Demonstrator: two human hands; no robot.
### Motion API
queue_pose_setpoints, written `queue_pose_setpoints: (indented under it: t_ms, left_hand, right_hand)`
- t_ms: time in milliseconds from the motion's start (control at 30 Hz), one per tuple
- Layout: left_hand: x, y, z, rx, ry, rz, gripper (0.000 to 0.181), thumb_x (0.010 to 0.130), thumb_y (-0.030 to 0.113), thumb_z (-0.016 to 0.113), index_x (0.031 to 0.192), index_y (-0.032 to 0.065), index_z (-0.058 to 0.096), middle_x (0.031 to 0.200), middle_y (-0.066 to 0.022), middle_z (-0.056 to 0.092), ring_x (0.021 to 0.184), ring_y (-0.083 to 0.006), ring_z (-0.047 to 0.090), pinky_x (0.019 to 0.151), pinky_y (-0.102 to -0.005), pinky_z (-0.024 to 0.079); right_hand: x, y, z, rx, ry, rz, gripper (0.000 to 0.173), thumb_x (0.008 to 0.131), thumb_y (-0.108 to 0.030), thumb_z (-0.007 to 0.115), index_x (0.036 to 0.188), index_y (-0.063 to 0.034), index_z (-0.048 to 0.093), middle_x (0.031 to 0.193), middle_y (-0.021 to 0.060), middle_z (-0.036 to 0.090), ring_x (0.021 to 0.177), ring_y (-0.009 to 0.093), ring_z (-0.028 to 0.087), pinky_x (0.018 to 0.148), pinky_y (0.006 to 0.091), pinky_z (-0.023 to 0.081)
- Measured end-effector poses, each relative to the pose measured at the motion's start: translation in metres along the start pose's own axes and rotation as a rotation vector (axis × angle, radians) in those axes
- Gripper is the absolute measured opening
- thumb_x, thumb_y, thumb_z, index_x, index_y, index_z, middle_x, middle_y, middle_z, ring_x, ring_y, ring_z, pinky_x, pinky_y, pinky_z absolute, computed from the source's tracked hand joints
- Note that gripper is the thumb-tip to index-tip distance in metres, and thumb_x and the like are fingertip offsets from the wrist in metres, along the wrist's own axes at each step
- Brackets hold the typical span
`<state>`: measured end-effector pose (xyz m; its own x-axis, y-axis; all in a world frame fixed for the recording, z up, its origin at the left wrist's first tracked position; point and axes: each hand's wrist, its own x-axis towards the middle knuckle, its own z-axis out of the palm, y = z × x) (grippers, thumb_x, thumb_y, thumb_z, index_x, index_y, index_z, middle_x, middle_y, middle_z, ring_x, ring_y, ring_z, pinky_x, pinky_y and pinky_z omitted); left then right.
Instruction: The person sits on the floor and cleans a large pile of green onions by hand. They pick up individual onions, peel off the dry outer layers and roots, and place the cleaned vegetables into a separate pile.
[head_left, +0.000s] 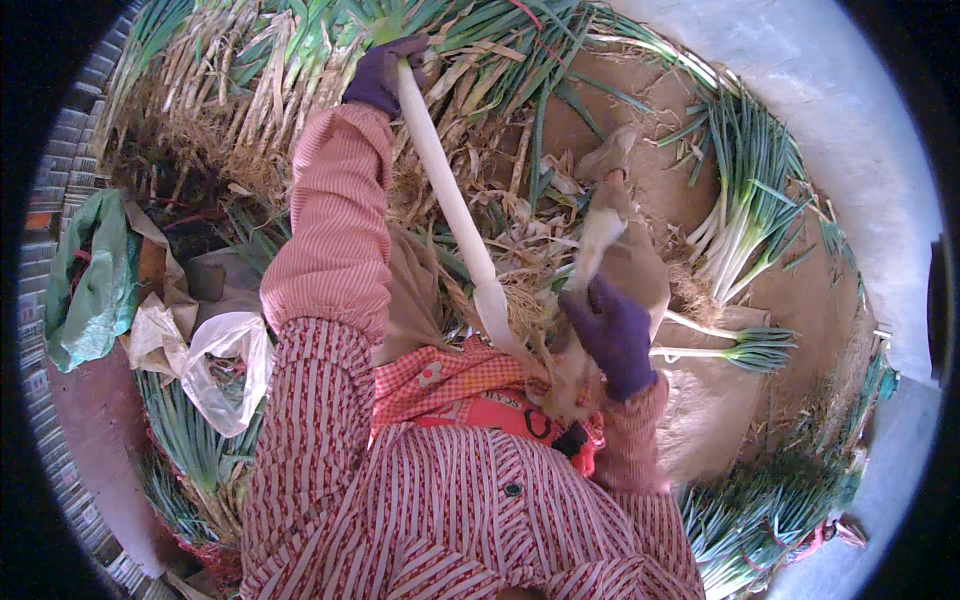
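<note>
My left hand, in a dark purple glove, grips a long white-stemmed green onion near its green leaves. The stem slants down towards my lap, its root end near the red checked cloth. In a purple glove too, my right hand is beside a loose, pale strip of outer skin, blurred; whether the fingers hold it is unclear. Dry roots and peelings lie between my hands.
Untrimmed green onions are heaped at the upper left. White-stemmed onions lie on the ground at right, with more bundles at the lower right. A green sack and a clear plastic bag are at left.
</note>
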<state>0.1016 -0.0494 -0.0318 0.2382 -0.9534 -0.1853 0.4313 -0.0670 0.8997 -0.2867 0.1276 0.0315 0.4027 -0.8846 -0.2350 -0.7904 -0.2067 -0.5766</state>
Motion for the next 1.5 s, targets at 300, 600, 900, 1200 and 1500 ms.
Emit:
queue_pose_setpoints:
  t_ms: [300, 600, 900, 1200, 1500]
  left_hand:
    - [0.029, -0.023, -0.053, 0.204, -0.041, 0.262, 0.029, 0.086, 0.025, 0.054, 0.108, 0.0085, 0.064, 0.082, -0.0076, 0.062, 0.062, -0.0186, 0.061, 0.053, -0.0309, 0.052]
    - [0.019, -0.006, -0.067, 0.510, 0.139, 0.344, 0.029, 0.082, 0.018, 0.059, 0.110, 0.0086, 0.063, 0.083, -0.0072, 0.061, 0.063, -0.0191, 0.061, 0.056, -0.0308, 0.054]
    - [0.016, -0.009, -0.046, 1.213, -0.123, 0.668, 0.029, 0.084, 0.007, 0.054, 0.112, 0.0086, 0.062, 0.087, -0.0048, 0.061, 0.068, -0.0156, 0.058, 0.062, -0.0275, 0.053]
    - [0.027, -0.003, -0.060, 0.341, -0.096, 0.290, 0.029, 0.083, 0.005, 0.054, 0.111, 0.0080, 0.063, 0.085, -0.0037, 0.061, 0.069, -0.0140, 0.057, 0.061, -0.0270, 0.052]
    - [0.035, -0.017, -0.036, 0.279, -0.185, 0.282, 0.030, 0.082, 0.003, 0.054, 0.110, 0.0074, 0.063, 0.083, -0.0026, 0.060, 0.070, -0.0125, 0.056, 0.061, -0.0265, 0.051]
  right_hand:
    - [0.014, -0.058, 0.045, -0.348, -0.020, -0.421, 0.044, 0.075, -0.030, 0.067, 0.108, -0.0038, 0.056, 0.073, 0.0100, 0.061, 0.060, 0.025, 0.059, 0.051, 0.0381, 0.044]
    - [-0.006, -0.053, 0.034, 0.001, 0.167, -0.405, 0.038, 0.073, -0.025, 0.070, 0.104, -0.0062, 0.058, 0.072, 0.0116, 0.059, 0.056, 0.026, 0.058, 0.049, 0.0387, 0.043]
    - [0.004, -0.059, 0.033, -0.136, 0.206, -0.550, 0.029, 0.080, -0.021, 0.059, 0.105, -0.0053, 0.056, 0.064, 0.0054, 0.055, 0.049, 0.023, 0.054, 0.043, 0.0361, 0.040]
    - [-0.056, -0.023, 0.024, 0.284, -0.125, -0.126, 0.034, 0.077, -0.011, 0.066, 0.109, -0.0015, 0.059, 0.094, 0.0131, 0.063, 0.075, 0.020, 0.062, 0.064, 0.0308, 0.049]
    - [0.079, -0.035, 0.025, 0.590, -0.396, -0.296, 0.031, 0.081, -0.015, 0.063, 0.107, -0.0002, 0.058, 0.097, 0.0127, 0.060, 0.078, 0.021, 0.060, 0.064, 0.0323, 0.050]
